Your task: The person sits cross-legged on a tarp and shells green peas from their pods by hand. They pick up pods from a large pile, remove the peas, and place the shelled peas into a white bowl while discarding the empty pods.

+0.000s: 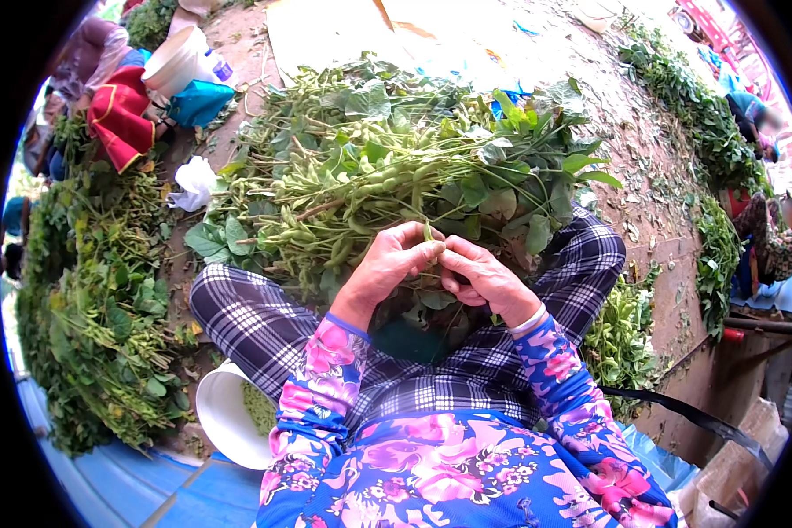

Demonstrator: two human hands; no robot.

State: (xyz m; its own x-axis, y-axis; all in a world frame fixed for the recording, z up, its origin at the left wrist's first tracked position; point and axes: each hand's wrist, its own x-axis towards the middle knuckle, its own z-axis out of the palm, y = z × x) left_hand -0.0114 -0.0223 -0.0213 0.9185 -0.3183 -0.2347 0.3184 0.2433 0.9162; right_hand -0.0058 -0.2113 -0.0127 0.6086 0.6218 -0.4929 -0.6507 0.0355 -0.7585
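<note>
My left hand [393, 257] pinches a green bean pod [428, 232] between thumb and fingers, its tip pointing up. My right hand [478, 274] meets it at the fingertips and grips the pod's lower end, which the fingers mostly hide. Just beyond both hands lies a large heap of uprooted bean plants [383, 178], likely soybean, with pods, stems and leaves. Some of its leaves reach down between my crossed legs [257, 310]. Beside my left leg a white plastic bucket [228, 422] holds small green beans [259, 408].
More bean plants are piled at the left [105, 317] and far right [686, 112]. A white bucket [178, 63] stands by a person in red cloth [122, 115]. A crumpled white bag [193, 185] lies left of the heap. Other people [772, 244] sit at the right.
</note>
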